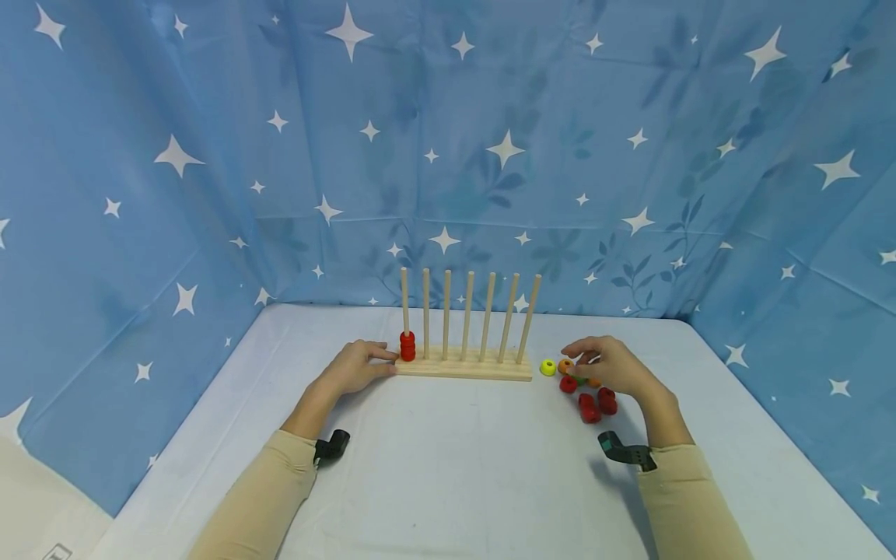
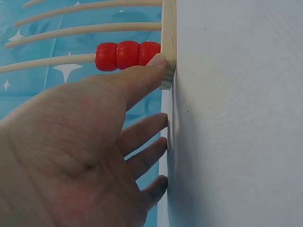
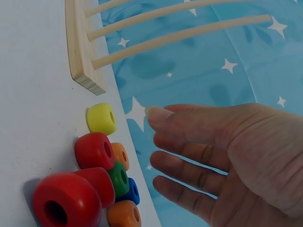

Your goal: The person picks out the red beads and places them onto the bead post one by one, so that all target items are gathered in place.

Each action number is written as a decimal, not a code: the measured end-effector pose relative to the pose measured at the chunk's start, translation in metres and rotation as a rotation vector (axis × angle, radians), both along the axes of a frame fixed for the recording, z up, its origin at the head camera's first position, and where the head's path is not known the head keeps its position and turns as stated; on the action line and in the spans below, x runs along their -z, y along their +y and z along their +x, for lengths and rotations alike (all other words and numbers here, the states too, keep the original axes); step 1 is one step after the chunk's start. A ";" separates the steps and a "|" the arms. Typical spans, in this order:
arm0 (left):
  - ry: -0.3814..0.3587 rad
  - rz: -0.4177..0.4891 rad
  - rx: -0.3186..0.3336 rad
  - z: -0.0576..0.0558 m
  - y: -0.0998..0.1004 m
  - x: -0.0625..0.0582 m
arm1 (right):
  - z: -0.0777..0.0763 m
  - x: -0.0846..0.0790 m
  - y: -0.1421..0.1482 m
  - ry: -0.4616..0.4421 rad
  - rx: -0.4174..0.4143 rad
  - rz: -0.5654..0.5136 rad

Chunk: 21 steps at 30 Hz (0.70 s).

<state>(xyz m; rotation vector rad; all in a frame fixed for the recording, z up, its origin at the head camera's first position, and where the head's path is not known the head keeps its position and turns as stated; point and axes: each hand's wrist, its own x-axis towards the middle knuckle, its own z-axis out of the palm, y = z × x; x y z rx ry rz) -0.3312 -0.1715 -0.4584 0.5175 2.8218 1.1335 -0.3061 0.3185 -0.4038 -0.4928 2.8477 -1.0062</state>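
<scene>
A wooden peg rack (image 1: 462, 370) with several upright pegs stands toward the back of the table. Three red beads (image 2: 128, 54) are stacked on its leftmost peg. My left hand (image 1: 355, 367) holds the left end of the base, its thumb (image 2: 147, 75) at the front corner just below the beads. Its other fingers reach toward the tabletop. To the right of the rack, my right hand (image 1: 609, 364) hovers over loose beads, fingers loosely bent and nothing seen between them. Closest to the rack lies a yellow bead (image 3: 102, 118).
Beside the yellow bead are red beads (image 3: 66, 201), orange beads (image 3: 124, 214), a green bead (image 3: 119, 179) and a blue bead (image 3: 133, 191). A white cloth (image 1: 448, 467) covers the table. Behind it hangs a blue star-patterned curtain (image 1: 448, 171).
</scene>
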 end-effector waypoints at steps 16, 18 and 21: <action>-0.004 0.003 0.000 0.002 0.001 -0.001 | 0.003 0.004 0.000 -0.065 -0.026 0.010; 0.000 0.005 0.002 0.002 0.001 -0.001 | 0.003 0.005 0.000 -0.070 -0.029 0.014; 0.017 0.007 0.012 0.001 0.000 0.001 | 0.002 0.006 -0.001 -0.091 -0.021 0.014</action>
